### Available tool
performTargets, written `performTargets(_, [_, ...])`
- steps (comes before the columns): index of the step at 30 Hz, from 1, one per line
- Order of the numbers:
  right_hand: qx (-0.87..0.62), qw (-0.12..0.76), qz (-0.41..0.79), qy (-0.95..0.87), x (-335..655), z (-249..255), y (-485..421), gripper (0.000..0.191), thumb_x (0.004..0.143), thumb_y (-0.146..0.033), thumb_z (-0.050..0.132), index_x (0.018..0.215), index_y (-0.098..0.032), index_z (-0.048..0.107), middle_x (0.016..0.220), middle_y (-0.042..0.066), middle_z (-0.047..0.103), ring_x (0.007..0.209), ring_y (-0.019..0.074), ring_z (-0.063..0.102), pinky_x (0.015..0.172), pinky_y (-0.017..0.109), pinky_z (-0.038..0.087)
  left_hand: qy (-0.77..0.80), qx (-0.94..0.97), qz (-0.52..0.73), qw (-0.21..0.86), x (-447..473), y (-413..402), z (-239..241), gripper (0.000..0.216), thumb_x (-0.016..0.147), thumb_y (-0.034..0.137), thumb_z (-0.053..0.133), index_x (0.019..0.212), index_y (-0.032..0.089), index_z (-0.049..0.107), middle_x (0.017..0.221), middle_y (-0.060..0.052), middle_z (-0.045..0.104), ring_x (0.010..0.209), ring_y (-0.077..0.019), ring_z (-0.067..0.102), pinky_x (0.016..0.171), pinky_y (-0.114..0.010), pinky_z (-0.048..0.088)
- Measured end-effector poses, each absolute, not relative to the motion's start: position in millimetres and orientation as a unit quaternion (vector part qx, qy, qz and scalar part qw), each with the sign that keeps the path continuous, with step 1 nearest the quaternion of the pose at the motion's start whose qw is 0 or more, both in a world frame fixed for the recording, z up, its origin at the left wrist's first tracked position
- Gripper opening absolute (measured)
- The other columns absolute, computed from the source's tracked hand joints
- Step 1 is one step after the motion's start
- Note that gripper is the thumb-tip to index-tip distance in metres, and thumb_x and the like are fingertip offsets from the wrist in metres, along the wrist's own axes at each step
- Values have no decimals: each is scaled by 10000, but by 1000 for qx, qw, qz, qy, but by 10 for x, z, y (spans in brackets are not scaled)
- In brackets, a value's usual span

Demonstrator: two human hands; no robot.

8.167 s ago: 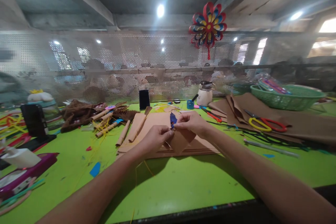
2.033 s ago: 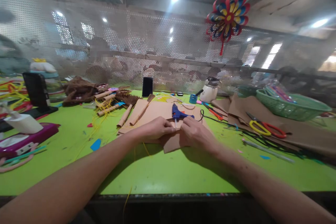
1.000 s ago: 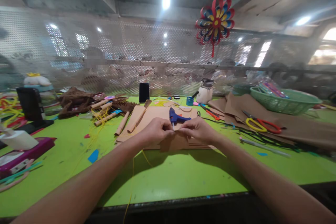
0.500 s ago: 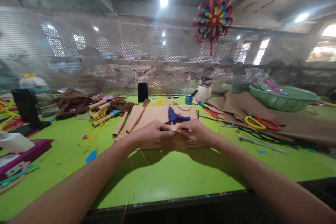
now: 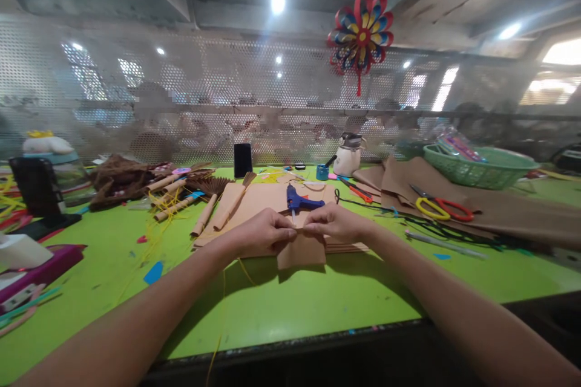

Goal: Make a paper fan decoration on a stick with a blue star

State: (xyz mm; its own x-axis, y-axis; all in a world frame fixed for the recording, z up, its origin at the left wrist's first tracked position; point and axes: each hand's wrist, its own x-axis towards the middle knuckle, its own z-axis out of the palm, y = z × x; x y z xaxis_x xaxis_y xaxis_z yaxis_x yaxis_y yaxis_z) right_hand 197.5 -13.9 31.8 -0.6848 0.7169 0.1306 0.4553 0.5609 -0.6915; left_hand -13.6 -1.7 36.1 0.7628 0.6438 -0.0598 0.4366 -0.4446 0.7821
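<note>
Both my hands pinch the upper edge of a small piece of brown paper (image 5: 302, 252), which hangs tilted toward me over the front of a stack of brown paper sheets (image 5: 263, 196). My left hand (image 5: 267, 231) grips it on the left, thumb and fingers together. On the other side, my right hand (image 5: 333, 222) holds it the same way, a small gap between the two thumbs. Just beyond my fingers a blue glue gun (image 5: 303, 201) lies on the stack, a pale glue stick poking out toward me. Two rolled paper tubes (image 5: 233, 202) rest at the stack's left.
Scissors (image 5: 440, 208) and brown paper (image 5: 512, 208) lie at right, before a green basket (image 5: 481, 166). Left are a phone on a stand (image 5: 36, 187), a purple power strip (image 5: 68, 259) and paper rolls tied with yellow string (image 5: 175, 205). A white jug (image 5: 347, 157) stands behind.
The brown paper piece has tilted, so its lighter face now shows below my fingers. My hands stay pinched on it, and the whole view has shifted slightly.
</note>
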Motion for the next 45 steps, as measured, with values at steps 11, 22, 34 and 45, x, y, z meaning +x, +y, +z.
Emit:
performTargets(11, [-329,241,261,-875,1916,210,-129,205,803,-282,495,717,-132,605,646,-10,564,607,93,487,579,193,377,328,846,112,405,-114,4,306,270,786,393,446,778,144,549,599,21,482,540,-96,425,527,-207,341])
performTargets(22, [-371,289,343,-813,1938,221,-162,318,774,-413,523,639,-129,574,523,-4,567,489,92,507,475,193,371,337,879,118,314,-89,-65,346,391,837,422,343,600,153,499,494,5,516,442,-89,448,465,-191,333])
performTargets(34, [-365,302,415,-777,2103,269,-59,330,716,-444,599,674,-116,599,533,-18,538,481,70,490,494,197,391,309,874,102,361,-160,16,359,346,822,446,382,632,164,446,548,19,488,487,-86,439,477,-194,325])
performTargets(45, [-357,283,470,-756,2174,276,-18,281,724,-385,617,776,-109,624,616,-24,531,560,61,468,558,203,392,315,902,162,246,-192,143,318,297,840,429,379,757,161,476,728,-19,532,647,-120,454,603,-226,353])
